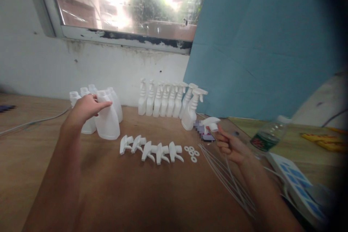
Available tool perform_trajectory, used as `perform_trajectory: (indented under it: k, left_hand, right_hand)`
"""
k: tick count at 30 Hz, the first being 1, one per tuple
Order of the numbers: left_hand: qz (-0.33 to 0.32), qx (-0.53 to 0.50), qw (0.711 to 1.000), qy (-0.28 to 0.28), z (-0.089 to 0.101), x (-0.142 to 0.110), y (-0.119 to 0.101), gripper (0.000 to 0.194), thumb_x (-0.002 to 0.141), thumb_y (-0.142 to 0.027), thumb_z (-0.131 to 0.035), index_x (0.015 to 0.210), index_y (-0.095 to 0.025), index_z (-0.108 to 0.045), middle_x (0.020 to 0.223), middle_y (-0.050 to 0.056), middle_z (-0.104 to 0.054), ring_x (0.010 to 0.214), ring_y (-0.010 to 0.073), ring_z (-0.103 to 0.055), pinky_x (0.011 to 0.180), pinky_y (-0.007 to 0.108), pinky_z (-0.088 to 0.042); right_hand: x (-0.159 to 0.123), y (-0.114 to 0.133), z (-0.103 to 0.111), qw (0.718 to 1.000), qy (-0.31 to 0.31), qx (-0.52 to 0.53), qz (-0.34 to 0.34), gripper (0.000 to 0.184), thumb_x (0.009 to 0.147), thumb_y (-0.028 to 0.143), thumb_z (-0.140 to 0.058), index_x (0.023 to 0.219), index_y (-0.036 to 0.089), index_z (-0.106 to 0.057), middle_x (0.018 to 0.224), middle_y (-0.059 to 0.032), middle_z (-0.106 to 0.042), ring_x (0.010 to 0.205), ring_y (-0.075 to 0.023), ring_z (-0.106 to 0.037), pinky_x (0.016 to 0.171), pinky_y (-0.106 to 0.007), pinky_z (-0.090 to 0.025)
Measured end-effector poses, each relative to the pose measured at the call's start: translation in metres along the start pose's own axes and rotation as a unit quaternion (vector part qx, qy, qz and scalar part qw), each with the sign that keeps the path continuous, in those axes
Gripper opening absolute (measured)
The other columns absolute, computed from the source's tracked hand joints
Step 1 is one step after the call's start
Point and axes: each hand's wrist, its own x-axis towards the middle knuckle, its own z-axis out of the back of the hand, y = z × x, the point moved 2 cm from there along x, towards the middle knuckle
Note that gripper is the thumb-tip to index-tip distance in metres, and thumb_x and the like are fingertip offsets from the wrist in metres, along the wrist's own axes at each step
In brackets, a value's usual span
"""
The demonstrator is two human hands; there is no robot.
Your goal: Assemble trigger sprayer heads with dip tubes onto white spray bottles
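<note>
At the left, my left hand (86,108) is closed round the upper part of a white plastic bottle (108,125) without a top; its thumb lies across the front and the other fingers are partly hidden. Several more topless bottles (116,103) stand close behind and beside it. My right hand (230,146) grips a white trigger sprayer head (210,123), from which a thin tube seems to hang below the hand. Between my hands lie several loose trigger sprayer heads (162,153) in a row, with small white ring washers (191,151) beside them.
Finished spray bottles (164,101) stand in a row near the wall. Thin clear tubes (225,177) lie under my right arm. Farther right are a clear drink bottle (268,136) and a power strip (295,185). A cable (35,121) runs along the left.
</note>
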Motion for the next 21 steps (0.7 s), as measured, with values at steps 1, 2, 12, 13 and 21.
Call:
perform_trajectory:
  k: [1, 2, 12, 13, 21]
  left_hand:
    - [0.031, 0.025, 0.999, 0.007, -0.001, -0.001, 0.000, 0.064, 0.068, -0.062, -0.069, 0.097, -0.006, -0.060, 0.075, 0.005, -0.070, 0.048, 0.0157, -0.060, 0.052, 0.027, -0.049]
    - [0.058, 0.050, 0.997, 0.013, -0.002, -0.001, -0.001, 0.068, 0.070, -0.063, -0.067, 0.103, -0.005, -0.059, 0.080, 0.007, -0.070, 0.048, 0.0153, -0.060, 0.052, 0.027, -0.049]
    - [0.120, 0.113, 0.984, 0.062, -0.014, 0.003, 0.008, 0.078, 0.078, -0.061, -0.061, 0.126, -0.002, -0.046, 0.106, 0.017, -0.068, 0.054, 0.0148, -0.064, 0.063, 0.028, -0.051]
    - [0.120, 0.115, 0.984, 0.060, -0.015, 0.003, 0.008, 0.078, 0.078, -0.062, -0.060, 0.127, -0.003, -0.045, 0.108, 0.017, -0.067, 0.053, 0.0143, -0.064, 0.063, 0.028, -0.050]
    - [0.116, 0.103, 0.987, 0.029, -0.018, 0.006, 0.014, 0.071, 0.079, -0.058, -0.062, 0.118, 0.000, -0.049, 0.109, 0.022, -0.066, 0.044, 0.0128, -0.060, 0.056, 0.028, -0.050]
  right_hand:
    - [0.000, -0.003, 0.004, 1.000, -0.002, 0.015, -0.010, 0.030, 0.079, 0.032, -0.072, 0.074, 0.022, -0.045, 0.050, 0.0118, -0.027, 0.036, -0.0032, -0.011, 0.029, -0.013, -0.008]
    - [0.001, -0.006, 0.007, 0.999, -0.001, 0.026, -0.018, 0.030, 0.080, 0.032, -0.073, 0.075, 0.022, -0.045, 0.049, 0.0121, -0.027, 0.036, -0.0029, -0.011, 0.029, -0.012, -0.008]
    - [0.020, -0.040, 0.009, 0.986, -0.070, -0.145, 0.050, 0.035, 0.075, 0.046, -0.074, 0.075, 0.020, -0.050, 0.054, 0.0069, -0.048, 0.033, -0.0029, -0.031, 0.028, -0.012, -0.021]
    - [0.023, -0.044, 0.011, 0.982, -0.087, -0.154, 0.068, 0.033, 0.075, 0.046, -0.073, 0.077, 0.020, -0.052, 0.055, 0.0056, -0.051, 0.034, -0.0045, -0.036, 0.028, -0.014, -0.024]
    - [0.034, -0.052, 0.025, 0.911, -0.227, -0.272, 0.214, 0.037, 0.078, 0.044, -0.066, 0.104, 0.017, -0.066, 0.088, -0.0097, -0.073, 0.074, -0.0251, -0.068, 0.063, -0.033, -0.053]
